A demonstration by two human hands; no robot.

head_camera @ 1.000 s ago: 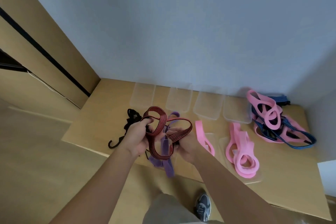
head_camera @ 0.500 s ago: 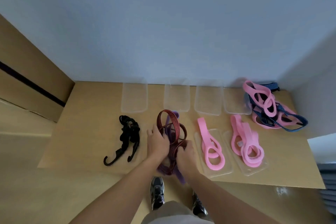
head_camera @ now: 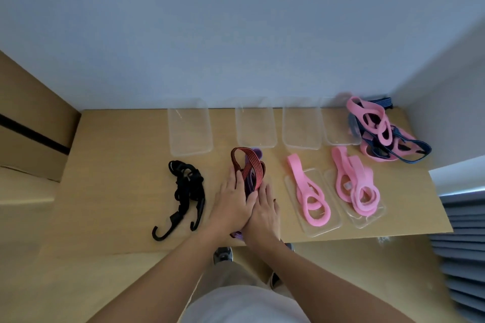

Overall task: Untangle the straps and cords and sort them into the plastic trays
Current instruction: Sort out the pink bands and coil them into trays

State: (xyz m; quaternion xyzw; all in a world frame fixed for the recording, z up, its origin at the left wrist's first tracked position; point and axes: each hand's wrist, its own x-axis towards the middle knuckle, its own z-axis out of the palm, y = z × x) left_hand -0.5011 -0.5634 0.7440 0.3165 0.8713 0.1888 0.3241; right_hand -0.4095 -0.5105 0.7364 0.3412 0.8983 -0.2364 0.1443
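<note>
Here both hands lie flat on a red-and-black striped strap [head_camera: 246, 165] at the near middle of the desk [head_camera: 118, 165]. The left hand [head_camera: 231, 207] and right hand [head_camera: 263, 214] sit side by side and touch, each grip apart, with straight fingers pressing the strap down rather than curling round it. The far loops of the strap stand up past the fingertips. A purple strap [head_camera: 256, 152] is wound in with it, peeking out behind those loops and again under the wrists at the desk's near edge. The hands cover whatever lies beneath the bundle, so I cannot tell whether it sits in a tray.

Left of the striped strap lies a black hooked cord [head_camera: 187, 189], near it but apart. Beyond the strap, along the wall [head_camera: 236, 34], stand four clear plastic trays in a row [head_camera: 190, 128] [head_camera: 256, 123] [head_camera: 301, 124] [head_camera: 338, 123], the second one just behind the loops. Right of the strap, a clear tray [head_camera: 322, 231] holds pink bands [head_camera: 308, 196]. Further right another tray [head_camera: 372, 220] holds more pink bands [head_camera: 354, 186]. Furthest right and back is a tangle of pink straps [head_camera: 380, 128] and a blue strap [head_camera: 409, 160], touching the last tray of the row.
</note>
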